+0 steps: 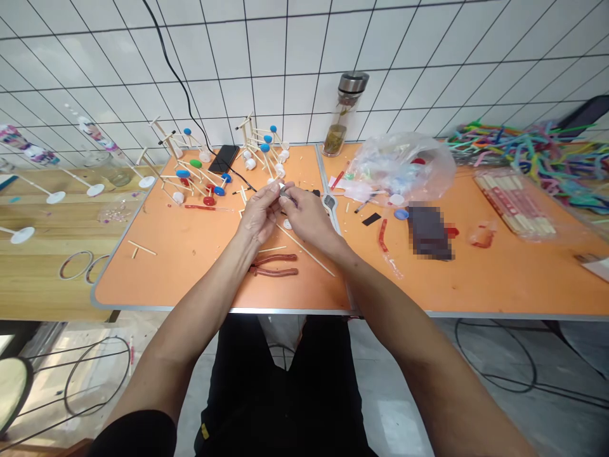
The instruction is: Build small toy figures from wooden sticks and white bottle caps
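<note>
Bare forearms [204, 311] reach over an orange counter [157, 279]. Left grip [259, 212] and right grip [307, 216] closed, both pinching a small silver piece [285, 190] above mid-counter; its long axis too small to tell.

My one head-worn camera looks forward and down from close above the person's left hand [259, 212] and right hand [309, 219], out across the orange table [157, 266].

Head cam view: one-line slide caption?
Left hand and right hand meet at a small silver piece over an orange table, above red-handled pliers and a thin wooden stick.
</note>
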{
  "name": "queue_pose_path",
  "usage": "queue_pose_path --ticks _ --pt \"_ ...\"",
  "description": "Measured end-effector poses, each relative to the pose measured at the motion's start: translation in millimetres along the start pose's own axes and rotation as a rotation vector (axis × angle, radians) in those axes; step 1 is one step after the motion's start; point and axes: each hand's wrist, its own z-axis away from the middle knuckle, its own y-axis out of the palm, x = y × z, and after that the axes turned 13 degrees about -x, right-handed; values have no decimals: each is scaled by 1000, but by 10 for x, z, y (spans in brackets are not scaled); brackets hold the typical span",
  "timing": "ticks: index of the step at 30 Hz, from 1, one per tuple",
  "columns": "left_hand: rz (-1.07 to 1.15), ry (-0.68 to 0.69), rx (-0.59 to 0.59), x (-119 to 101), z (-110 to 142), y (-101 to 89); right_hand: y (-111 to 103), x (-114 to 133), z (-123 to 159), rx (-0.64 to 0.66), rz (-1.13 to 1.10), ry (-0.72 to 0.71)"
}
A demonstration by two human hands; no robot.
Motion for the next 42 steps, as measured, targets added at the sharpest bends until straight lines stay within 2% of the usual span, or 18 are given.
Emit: queue_pose_path --ticks 1,4,6,8,10,12,14,16,20,25,28,30,31,33,35,36,38,42 --pt "11 0 31 -12 12 2 -40 3 -41 78 -214 107" --pt "49 20 121 -49 38 6 -121 -11 -122 468 -765 471" --pt "48 27 136 -66 44 8 -111 -31 -126 507 -898 544" --pt "22 9 111 -76 43 8 -53 -59 -107 422 -896 510" --pt "5 -21 65 -81 40 9 23 -94 -89 326 -815 434" --pt "4 -53 22 -90 41 15 89 -133 -84 193 -651 293" --pt "10 -89 -10 -107 46 27 129 -165 -81 44 -393 110" --pt "20 -124 -35 -132 53 42 145 -182 -64 -40 -91 -29" --pt "47 -166 -91 -164 48 61 144 -163 15 -29 338 -122" --pt "46 -161 -95 -129 7 36 164 -129 67 -27 408 -150" --pt "31 -113 -63 -101 -3 12 161 -124 37 -40 204 -111" --pt "24 -85 -32 -93 5 4 124 -111 -6 7 -124 11" --pt "31 -76 -10 -92 13 4 92 -98 -32 81 -326 121" --pt "58 -61 43 -95 32 10 13 -63 -85 315 -698 387" --pt "83 -52 81 -95 46 16 -52 -25 -121 534 -903 570" --pt "86 -50 84 -92 47 18 -66 -12 -127 581 -911 592" --pt "77 -45 54 -76 37 15 -43 -9 -110 488 -722 490" --pt "20 -29 -37 -33 -7 -3 111 -91 -3 71 -186 148"
